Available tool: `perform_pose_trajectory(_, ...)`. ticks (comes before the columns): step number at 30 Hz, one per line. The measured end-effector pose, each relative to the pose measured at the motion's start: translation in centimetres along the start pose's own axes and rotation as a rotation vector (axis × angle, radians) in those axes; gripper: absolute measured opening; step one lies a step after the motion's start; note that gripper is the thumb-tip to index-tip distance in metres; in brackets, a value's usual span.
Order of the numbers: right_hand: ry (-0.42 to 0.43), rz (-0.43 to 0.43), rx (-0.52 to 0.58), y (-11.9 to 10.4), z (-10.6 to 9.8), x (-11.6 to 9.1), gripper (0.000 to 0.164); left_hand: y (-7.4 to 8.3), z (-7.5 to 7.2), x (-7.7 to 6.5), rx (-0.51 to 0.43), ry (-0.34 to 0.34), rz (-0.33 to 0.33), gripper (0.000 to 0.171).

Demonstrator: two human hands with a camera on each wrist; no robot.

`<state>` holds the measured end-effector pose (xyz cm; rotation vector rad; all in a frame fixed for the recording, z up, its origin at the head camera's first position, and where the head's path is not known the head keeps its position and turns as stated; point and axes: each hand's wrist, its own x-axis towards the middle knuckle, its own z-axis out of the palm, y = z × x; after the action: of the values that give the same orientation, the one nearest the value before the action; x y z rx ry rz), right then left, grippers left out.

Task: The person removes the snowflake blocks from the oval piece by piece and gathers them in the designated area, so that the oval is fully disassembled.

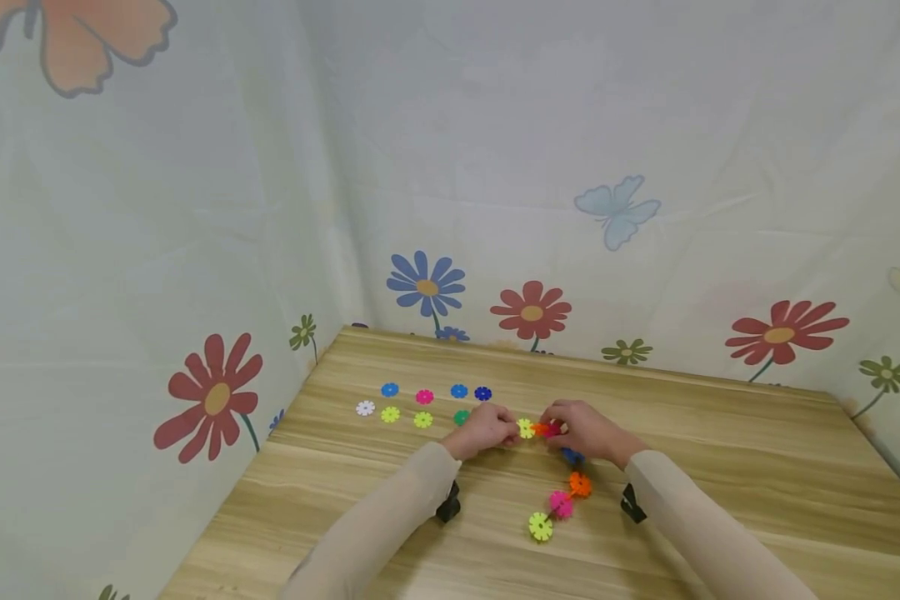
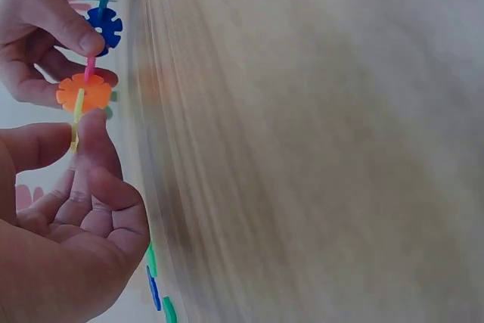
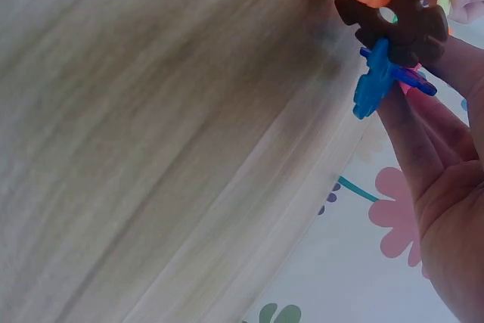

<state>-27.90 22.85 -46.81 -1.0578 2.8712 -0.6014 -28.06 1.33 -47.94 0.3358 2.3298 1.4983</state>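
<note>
My left hand pinches a yellow notched plastic disc between thumb and fingertip. That disc meets an orange disc edge to edge, slot into slot. Just right of it, my right hand grips the chain by a pink disc, mostly covered by the fingers. From there the chain bends toward the front, with blue discs, a brown disc, an orange disc, a pink disc and a yellow disc at its end.
Loose discs lie in two rows at the back left of the wooden table: a white disc, a pink disc, a green disc, several blue and yellow ones. A flower-printed cloth hangs behind the table and along its left side.
</note>
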Motion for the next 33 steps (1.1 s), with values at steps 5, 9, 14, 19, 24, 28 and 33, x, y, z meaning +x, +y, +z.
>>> perform_pose_trajectory(5, -0.011, -0.012, 0.009, 0.0, -0.1, 0.0, 0.021, 0.2, 0.3, 0.2, -0.013, -0.015, -0.01, 0.01)
perform_pose_trajectory(9, -0.01, -0.027, 0.004, -0.1, -0.2, 0.0, 0.021, 0.3, 0.7, 0.5, -0.038, -0.016, -0.024, 0.012)
perform_pose_trajectory(14, -0.002, -0.035, -0.004, 0.0, -0.1, 0.0, 0.021, 0.3, 0.9, 0.9, -0.07, -0.02, -0.052, 0.013)
perform_pose_trajectory(19, -0.007, -0.027, -0.007, 0.0, -0.1, 0.1, 0.022, 0.2, 0.9, 1.2, -0.091, -0.02, -0.042, 0.016)
perform_pose_trajectory(24, -0.01, -0.046, -0.002, -0.3, -0.3, 0.1, 0.021, 0.3, 0.9, 1.3, -0.061, 0.009, -0.021, 0.012)
perform_pose_trajectory(28, -0.01, -0.045, -0.006, -0.4, -0.4, 0.0, 0.02, 0.4, 1.0, 1.3, -0.011, 0.045, -0.013, 0.009)
perform_pose_trajectory(33, -0.004, -0.032, -0.018, -0.3, -0.2, 0.1, 0.02, 0.9, 1.1, 1.1, 0.028, 0.084, -0.038, 0.008)
